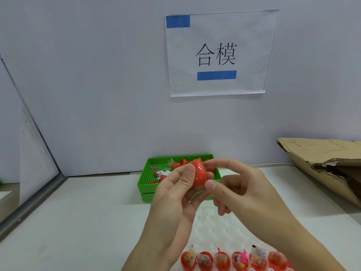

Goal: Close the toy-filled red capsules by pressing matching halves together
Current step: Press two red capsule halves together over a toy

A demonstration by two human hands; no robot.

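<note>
Capsule (199,176) pinched between left hand (175,194) and right hand (240,189), above green tray (145,185).

A pale lilac wall (97,75) rises behind a white table (78,222). A sheet of paper (218,53) hangs on the wall, printed with two large black characters and two blue bars. On the left a clear panel (29,145) in a grey metal frame meets the table. Torn brown cardboard (328,161) lies at the right edge. The light is soft and even.
</note>
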